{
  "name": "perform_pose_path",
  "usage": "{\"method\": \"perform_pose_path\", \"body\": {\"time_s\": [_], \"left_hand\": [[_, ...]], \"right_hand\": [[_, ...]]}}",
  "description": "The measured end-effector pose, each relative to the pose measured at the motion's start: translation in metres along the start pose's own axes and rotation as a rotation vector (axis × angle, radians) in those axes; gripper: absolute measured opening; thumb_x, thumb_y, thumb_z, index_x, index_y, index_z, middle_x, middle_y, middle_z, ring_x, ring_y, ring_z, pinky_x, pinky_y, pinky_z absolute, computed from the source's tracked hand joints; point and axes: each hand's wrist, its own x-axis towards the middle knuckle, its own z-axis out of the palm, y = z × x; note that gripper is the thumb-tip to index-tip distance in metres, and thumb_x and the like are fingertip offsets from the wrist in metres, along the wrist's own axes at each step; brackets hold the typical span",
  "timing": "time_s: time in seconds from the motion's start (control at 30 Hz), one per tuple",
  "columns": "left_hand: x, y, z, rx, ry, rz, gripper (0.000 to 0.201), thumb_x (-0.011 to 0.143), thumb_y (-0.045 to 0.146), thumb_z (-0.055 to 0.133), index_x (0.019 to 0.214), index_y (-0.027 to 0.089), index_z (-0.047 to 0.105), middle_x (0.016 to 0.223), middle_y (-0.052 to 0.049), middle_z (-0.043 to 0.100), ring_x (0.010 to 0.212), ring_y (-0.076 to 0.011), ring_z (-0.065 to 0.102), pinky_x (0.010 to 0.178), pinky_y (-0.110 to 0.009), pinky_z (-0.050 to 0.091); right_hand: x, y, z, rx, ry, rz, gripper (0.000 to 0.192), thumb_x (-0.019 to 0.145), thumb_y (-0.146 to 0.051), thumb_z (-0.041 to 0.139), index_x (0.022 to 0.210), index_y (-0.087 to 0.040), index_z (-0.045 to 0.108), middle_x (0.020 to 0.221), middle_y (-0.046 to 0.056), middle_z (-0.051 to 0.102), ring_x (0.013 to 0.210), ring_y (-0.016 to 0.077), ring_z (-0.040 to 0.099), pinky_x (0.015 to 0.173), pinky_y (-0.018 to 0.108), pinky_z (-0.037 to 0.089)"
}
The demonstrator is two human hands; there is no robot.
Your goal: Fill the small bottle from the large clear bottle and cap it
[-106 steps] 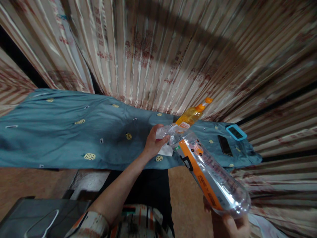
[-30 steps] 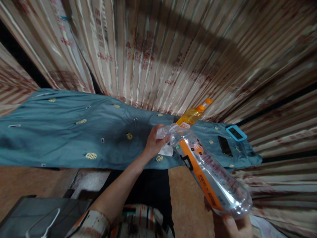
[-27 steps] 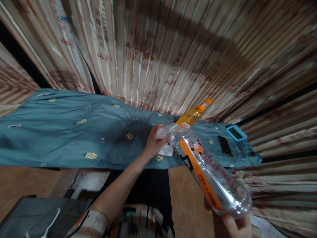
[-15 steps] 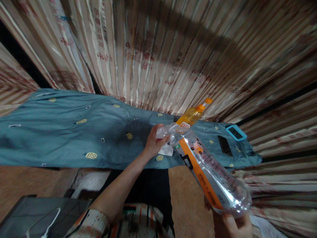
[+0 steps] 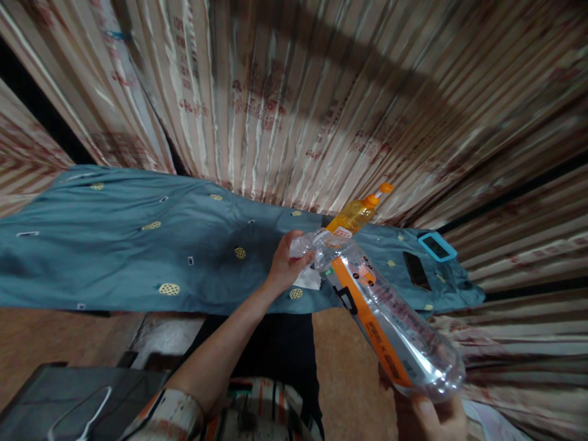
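Over the cloth (image 5: 138,245), bottle (image 5: 390,324) neck-away, diagonal.

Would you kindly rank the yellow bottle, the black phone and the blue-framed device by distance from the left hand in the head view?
From the left hand:
1. Yellow bottle, just right, behind the clear bottle.
2. Black phone, further right on the cloth.
3. Blue-framed device, farthest right.

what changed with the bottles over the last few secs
Almost nothing. The left hand still grips the neck end of the big clear bottle, and the right hand still holds its base, tilted the same way. Only the view shifts a hair. The orange bottle, the dark phone and the blue-cased device lie unmoved on the teal cloth.
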Motion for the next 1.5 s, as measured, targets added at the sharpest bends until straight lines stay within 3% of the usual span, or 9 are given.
{"method": "perform_pose_path", "body": {"time_s": [0.1, 0.4, 0.73, 1.07, 1.23, 1.5], "left_hand": [[0.0, 0.0, 0.0003, 0.005, -0.001, 0.005, 0.048, 0.082, 0.034, 0.089, 0.123, 0.023, 0.067, 0.117, -0.006, 0.074, 0.107, -0.0259, 0.071, 0.097, -0.039, 0.059], [-0.0003, 0.0033, 0.0002, -0.002, 0.001, -0.016, 0.048, 0.081, 0.028, 0.089, 0.124, 0.023, 0.067, 0.116, -0.005, 0.074, 0.103, -0.0246, 0.073, 0.096, -0.038, 0.061], [0.0, 0.0031, 0.0013, -0.012, 0.007, -0.031, 0.05, 0.081, 0.029, 0.089, 0.125, 0.022, 0.067, 0.117, -0.006, 0.073, 0.105, -0.0245, 0.072, 0.095, -0.037, 0.06], [-0.0007, 0.0054, -0.0002, 0.01, 0.004, -0.017, 0.047, 0.082, 0.03, 0.088, 0.123, 0.024, 0.067, 0.118, -0.006, 0.074, 0.108, -0.0257, 0.072, 0.1, -0.04, 0.059], [-0.0001, 0.0038, 0.001, 0.001, 0.008, -0.025, 0.048, 0.081, 0.028, 0.089, 0.123, 0.024, 0.067, 0.119, -0.006, 0.075, 0.109, -0.0259, 0.073, 0.099, -0.039, 0.06], [-0.0002, 0.0043, 0.0004, 0.013, 0.0, -0.002, 0.047, 0.083, 0.032, 0.088, 0.124, 0.022, 0.066, 0.121, -0.007, 0.074, 0.113, -0.0274, 0.072, 0.102, -0.041, 0.059]], "right_hand": [[-0.0003, 0.0009, -0.0009, -0.006, 0.021, 0.006, 0.068, 0.072, -0.04, 0.096, 0.134, -0.023, 0.072, 0.084, 0.0, 0.075, 0.075, 0.0209, 0.066, 0.065, 0.028, 0.053], [-0.0004, -0.0028, 0.0012, -0.023, 0.016, 0.027, 0.067, 0.072, -0.04, 0.096, 0.133, -0.027, 0.07, 0.101, -0.001, 0.073, 0.075, 0.0174, 0.063, 0.068, 0.029, 0.052], [-0.0008, -0.004, 0.0024, -0.012, 0.02, 0.047, 0.06, 0.071, -0.033, 0.094, 0.127, -0.026, 0.072, 0.096, -0.001, 0.074, 0.072, 0.0166, 0.062, 0.068, 0.028, 0.053], [-0.0006, -0.0041, 0.003, -0.044, -0.008, 0.015, 0.061, 0.075, -0.041, 0.094, 0.129, -0.026, 0.07, 0.097, -0.001, 0.072, 0.078, 0.0196, 0.062, 0.068, 0.029, 0.05], [-0.0008, -0.0051, 0.0021, -0.05, -0.05, 0.012, 0.063, 0.078, -0.04, 0.092, 0.135, -0.025, 0.068, 0.086, -0.002, 0.072, 0.074, 0.0214, 0.063, 0.068, 0.032, 0.05], [-0.0009, -0.0025, 0.0026, -0.029, -0.001, 0.029, 0.068, 0.073, -0.041, 0.096, 0.134, -0.025, 0.069, 0.096, -0.001, 0.072, 0.073, 0.0172, 0.063, 0.066, 0.028, 0.053]]}}
